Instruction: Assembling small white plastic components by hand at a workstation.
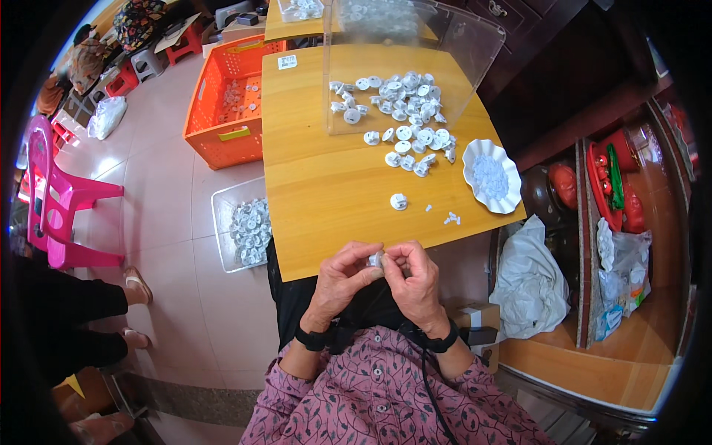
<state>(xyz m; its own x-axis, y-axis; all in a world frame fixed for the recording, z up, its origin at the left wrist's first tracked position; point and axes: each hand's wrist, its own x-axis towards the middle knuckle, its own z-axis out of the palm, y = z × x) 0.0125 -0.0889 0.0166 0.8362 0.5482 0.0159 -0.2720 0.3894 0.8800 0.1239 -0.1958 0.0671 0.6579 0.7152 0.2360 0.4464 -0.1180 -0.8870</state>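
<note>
Just beyond the near edge of the yellow table, my two hands meet over my lap. Between the thumb and fingers of my left hand is a small round white plastic part. My right hand pinches at the same part from the other side; its fingertips hide whether a smaller piece is there too. A single similar white part rests on the table ahead, beside a few tiny white pegs. Farther back, many such parts lie heaped at the mouth of a clear plastic box.
A scalloped white dish of tiny translucent pieces sits at the table's right edge. On the floor left are an orange crate, a clear bin of parts and a pink chair. A person's legs show nearby. Shelves stand right.
</note>
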